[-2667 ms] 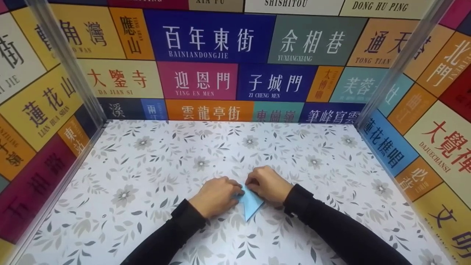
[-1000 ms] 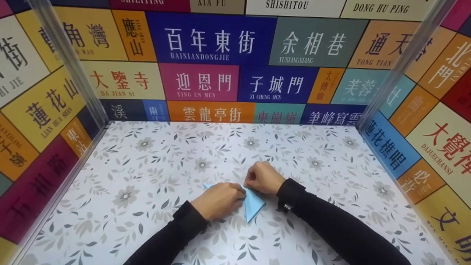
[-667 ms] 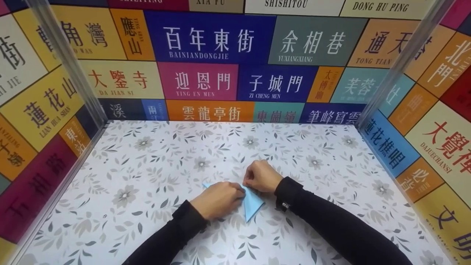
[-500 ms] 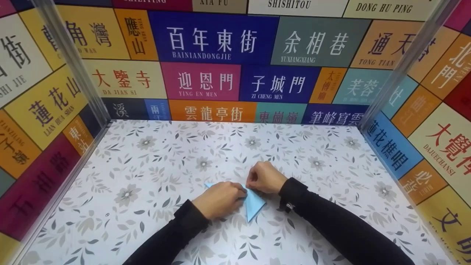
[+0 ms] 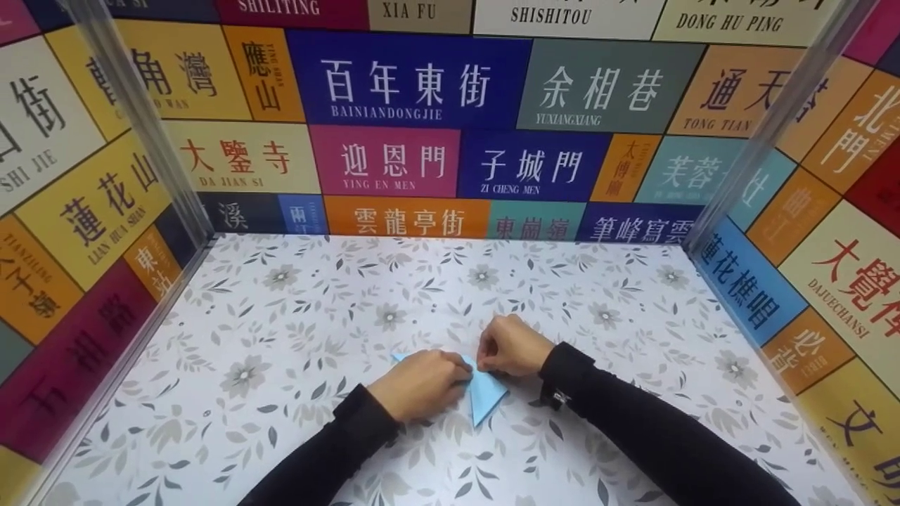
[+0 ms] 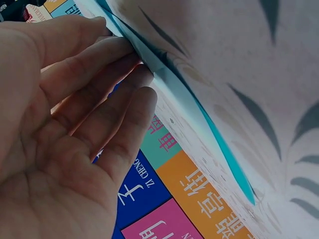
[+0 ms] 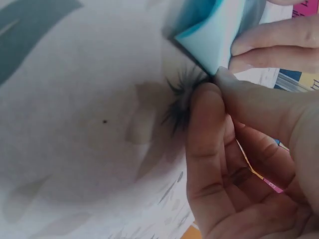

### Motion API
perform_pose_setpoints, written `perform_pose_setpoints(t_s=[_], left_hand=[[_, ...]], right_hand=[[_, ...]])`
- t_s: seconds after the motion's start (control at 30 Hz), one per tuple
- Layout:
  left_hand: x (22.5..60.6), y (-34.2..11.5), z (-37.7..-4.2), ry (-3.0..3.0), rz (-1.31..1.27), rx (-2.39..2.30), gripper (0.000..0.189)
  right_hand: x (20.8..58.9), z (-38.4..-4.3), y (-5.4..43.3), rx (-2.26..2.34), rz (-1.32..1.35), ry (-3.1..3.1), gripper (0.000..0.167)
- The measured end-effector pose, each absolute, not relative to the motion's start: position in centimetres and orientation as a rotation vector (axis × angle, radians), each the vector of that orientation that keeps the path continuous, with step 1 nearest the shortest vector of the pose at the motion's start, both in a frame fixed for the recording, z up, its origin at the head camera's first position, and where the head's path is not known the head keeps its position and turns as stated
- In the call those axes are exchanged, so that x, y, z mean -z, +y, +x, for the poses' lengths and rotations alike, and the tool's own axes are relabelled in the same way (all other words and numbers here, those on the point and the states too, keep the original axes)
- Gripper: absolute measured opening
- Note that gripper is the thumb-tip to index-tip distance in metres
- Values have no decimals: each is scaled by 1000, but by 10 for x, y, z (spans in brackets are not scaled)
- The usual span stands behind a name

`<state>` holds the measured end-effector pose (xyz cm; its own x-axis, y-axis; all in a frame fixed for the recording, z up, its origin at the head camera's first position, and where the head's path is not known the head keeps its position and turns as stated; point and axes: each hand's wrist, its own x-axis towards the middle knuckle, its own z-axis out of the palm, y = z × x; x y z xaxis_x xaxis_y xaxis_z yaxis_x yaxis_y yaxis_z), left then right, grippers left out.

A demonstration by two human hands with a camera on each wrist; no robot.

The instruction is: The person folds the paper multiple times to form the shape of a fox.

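A folded piece of light blue paper point(image 5: 486, 398) lies on the patterned tabletop, one point toward me and another thin tip out to the left. My left hand point(image 5: 424, 383) lies over its left part and hides much of it. In the left wrist view, loosely bent fingertips touch the paper point(image 6: 182, 99) along its edge. At the paper's upper right, the thumb and forefinger of my right hand point(image 5: 518, 348) pinch together. The right wrist view has these two fingertips at a pointed corner of the paper point(image 7: 212, 45), with left-hand fingers point(image 7: 279, 37) just beyond.
The table point(image 5: 337, 295) has a white cover printed with grey flowers and leaves. Panels with colourful street-name signs point(image 5: 408, 77) stand behind it and on both sides. Clear corner strips point(image 5: 763, 126) join the panels.
Over the span, my right hand moved off the paper's face to its upper corner, then slightly right and nearer me. The left tip of the paper came into sight. My left hand stays almost still.
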<state>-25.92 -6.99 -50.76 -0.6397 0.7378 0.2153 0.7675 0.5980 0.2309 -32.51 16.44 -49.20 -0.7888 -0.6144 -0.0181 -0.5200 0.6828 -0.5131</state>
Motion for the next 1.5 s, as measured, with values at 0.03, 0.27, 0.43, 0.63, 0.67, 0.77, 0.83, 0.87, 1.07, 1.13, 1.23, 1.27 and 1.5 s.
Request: perform_pose_setpoints(t_s=[0.03, 0.27, 0.43, 0.63, 0.67, 0.77, 0.83, 0.87, 1.07, 1.13, 1.23, 1.27, 1.5], left_hand=[[508, -70, -259, -2719, -1288, 469, 17], [508, -71, -260, -2726, -1294, 494, 17], [508, -70, -260, -2732, -1293, 502, 17], [508, -71, -261, -2737, -1308, 510, 17], [508, -71, -261, -2734, -1310, 512, 18], [507, -71, -262, -2737, -1308, 517, 20], [507, -72, -262, -2739, -1307, 516, 20], [507, -72, -262, -2735, -1309, 513, 19], [508, -72, -262, -2745, -1307, 509, 21], [507, -73, -262, -2751, -1300, 504, 23], [508, -73, -262, -2753, -1301, 491, 23], [509, -73, -262, -2754, -1302, 486, 23], [509, -71, -263, -2736, -1316, 510, 22]], right_hand=[[492, -324, 164, 735, -928, 2709, 9], [493, -322, 168, 723, -963, 2713, 10], [494, -317, 171, 721, -972, 2718, 11], [493, -313, 173, 700, -1015, 2748, 12], [493, -312, 174, 699, -1010, 2749, 12], [493, -312, 175, 706, -1009, 2751, 13], [494, -311, 177, 715, -1011, 2754, 12], [494, -310, 178, 723, -1017, 2754, 12], [497, -304, 185, 762, -1032, 2764, 15], [497, -302, 187, 776, -1030, 2761, 15], [498, -299, 190, 795, -1019, 2752, 15], [498, -298, 191, 801, -1011, 2749, 15], [502, -292, 199, 817, -1008, 2770, 14]])
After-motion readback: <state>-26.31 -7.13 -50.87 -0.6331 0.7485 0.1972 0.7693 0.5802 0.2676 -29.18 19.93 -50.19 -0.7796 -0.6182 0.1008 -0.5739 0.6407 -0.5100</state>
